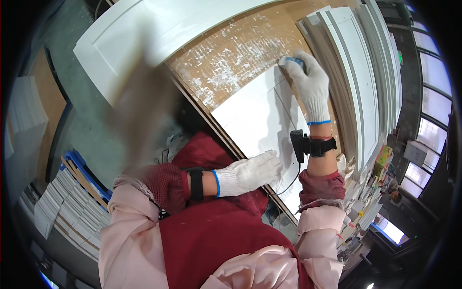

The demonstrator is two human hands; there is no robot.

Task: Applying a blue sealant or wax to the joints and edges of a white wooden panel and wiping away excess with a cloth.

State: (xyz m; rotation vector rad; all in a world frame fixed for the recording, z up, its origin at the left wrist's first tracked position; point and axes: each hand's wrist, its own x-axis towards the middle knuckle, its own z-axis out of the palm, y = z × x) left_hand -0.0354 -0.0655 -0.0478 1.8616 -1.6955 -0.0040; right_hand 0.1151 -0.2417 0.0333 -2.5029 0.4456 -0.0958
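A white panel [248,118] with thin grooved lines lies on a brown work board [192,50] that is spotted with white flakes. My left hand [252,171], in a white knit glove, rests flat on the panel's near edge, fingers stretched out. At the panel's far right corner, my right hand [309,82] is closed round a small blue object [295,61]. Mostly covered by the glove, that object's exact kind cannot be made out. A small black device [301,144] is strapped to my right wrist, and its cable hangs over the panel.
White panels [353,72] stand stacked close to my right hand. A large white panel [113,53] lies beyond the board. Further stacks of panels [72,207] stand on the left. A blurred brown shape [142,101] crosses the view near my left arm.
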